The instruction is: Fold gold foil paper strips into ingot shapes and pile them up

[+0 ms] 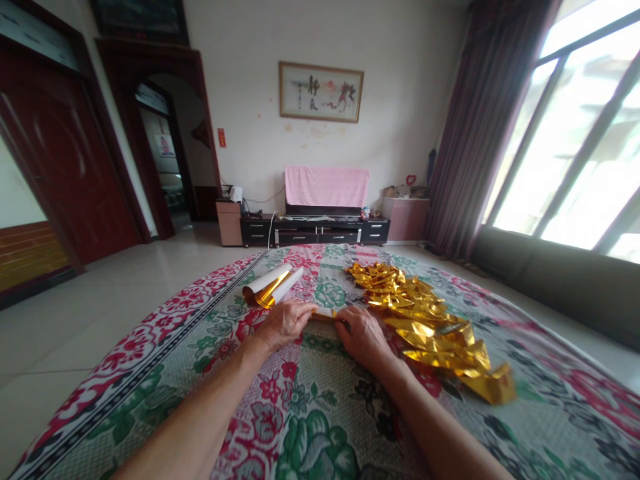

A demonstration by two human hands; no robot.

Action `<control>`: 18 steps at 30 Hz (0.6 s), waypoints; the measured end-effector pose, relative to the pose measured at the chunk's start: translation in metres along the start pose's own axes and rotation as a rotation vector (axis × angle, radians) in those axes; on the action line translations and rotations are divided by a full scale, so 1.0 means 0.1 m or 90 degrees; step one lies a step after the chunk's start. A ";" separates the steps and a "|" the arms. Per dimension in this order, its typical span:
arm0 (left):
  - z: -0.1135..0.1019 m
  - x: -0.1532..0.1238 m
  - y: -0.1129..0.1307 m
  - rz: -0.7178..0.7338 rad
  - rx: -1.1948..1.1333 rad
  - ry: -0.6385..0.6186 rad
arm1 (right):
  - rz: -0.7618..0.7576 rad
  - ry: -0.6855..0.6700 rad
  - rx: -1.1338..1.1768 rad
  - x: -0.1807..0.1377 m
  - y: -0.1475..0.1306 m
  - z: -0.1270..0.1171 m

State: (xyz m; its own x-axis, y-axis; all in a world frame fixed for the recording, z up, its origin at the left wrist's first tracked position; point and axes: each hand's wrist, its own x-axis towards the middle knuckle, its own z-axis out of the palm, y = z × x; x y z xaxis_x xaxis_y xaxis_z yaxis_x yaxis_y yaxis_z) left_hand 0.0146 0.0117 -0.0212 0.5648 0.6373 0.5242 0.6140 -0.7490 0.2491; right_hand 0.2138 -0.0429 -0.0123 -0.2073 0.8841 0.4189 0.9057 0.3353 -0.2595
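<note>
A narrow folded strip of gold foil paper [323, 315] spans the gap between my two hands, its white side partly showing. My left hand [286, 325] pinches the left end, fingers closed. At the right end, my right hand [364, 335] grips the strip between thumb and fingers. Just beyond my left hand lie curled sheets of gold foil paper [274, 285] with white backs. To the right of my right hand stretches a long pile of folded gold paper boats [420, 313], pointed at their ends and shiny.
A floral cloth [315, 447] in green, red and white covers the round table. Past its far edge stands a low black cabinet [320, 235] with a pink towel [327, 186] above it. A window and purple curtain [465, 127] are at right, doors at left.
</note>
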 end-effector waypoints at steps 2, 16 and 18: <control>-0.03 -0.02 0.02 0.011 -0.004 -0.016 | -0.003 0.001 -0.003 0.00 0.00 0.01; -0.09 -0.03 0.10 0.058 0.044 -0.055 | -0.033 0.018 0.020 -0.03 0.06 0.02; -0.08 -0.03 0.09 0.039 0.020 -0.044 | -0.040 0.021 0.020 -0.03 0.05 0.02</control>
State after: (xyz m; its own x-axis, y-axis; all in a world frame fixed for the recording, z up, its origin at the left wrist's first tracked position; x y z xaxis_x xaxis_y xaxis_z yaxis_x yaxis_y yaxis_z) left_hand 0.0142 0.0014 -0.0136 0.6377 0.6024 0.4801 0.5934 -0.7816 0.1925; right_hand 0.2187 -0.0435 -0.0165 -0.2498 0.8499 0.4639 0.8790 0.4000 -0.2597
